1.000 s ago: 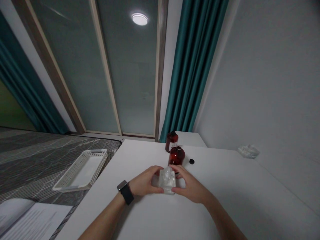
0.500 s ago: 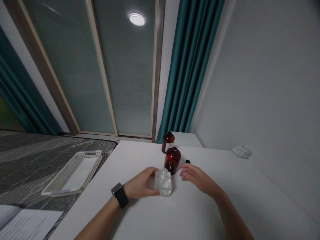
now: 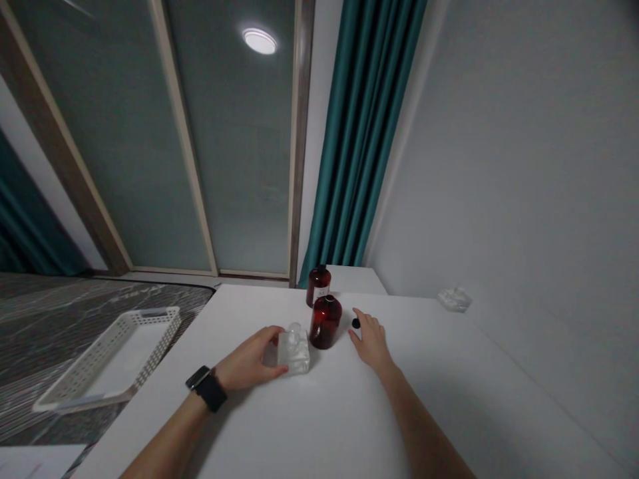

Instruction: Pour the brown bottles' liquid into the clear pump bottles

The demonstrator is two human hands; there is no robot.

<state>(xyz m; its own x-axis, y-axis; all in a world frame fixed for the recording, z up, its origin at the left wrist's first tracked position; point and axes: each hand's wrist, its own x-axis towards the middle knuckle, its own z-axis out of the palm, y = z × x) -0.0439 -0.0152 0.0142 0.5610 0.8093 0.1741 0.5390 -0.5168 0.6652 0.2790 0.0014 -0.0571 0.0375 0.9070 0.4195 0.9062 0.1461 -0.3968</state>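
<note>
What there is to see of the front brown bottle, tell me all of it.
The front brown bottle is dark reddish-brown and shiny, glass or plastic by its look, with rounded shoulders and a short, narrow neck without a cap. It stands upright on the white table, right of the clear bottle; whether those two touch is unclear. Neither the left hand nor the right hand touches it.

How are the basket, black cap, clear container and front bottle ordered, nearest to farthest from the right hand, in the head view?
1. Black cap, just left of the right hand
2. Front bottle, left of the cap
3. Clear container, left of that bottle
4. Basket, far left
</note>
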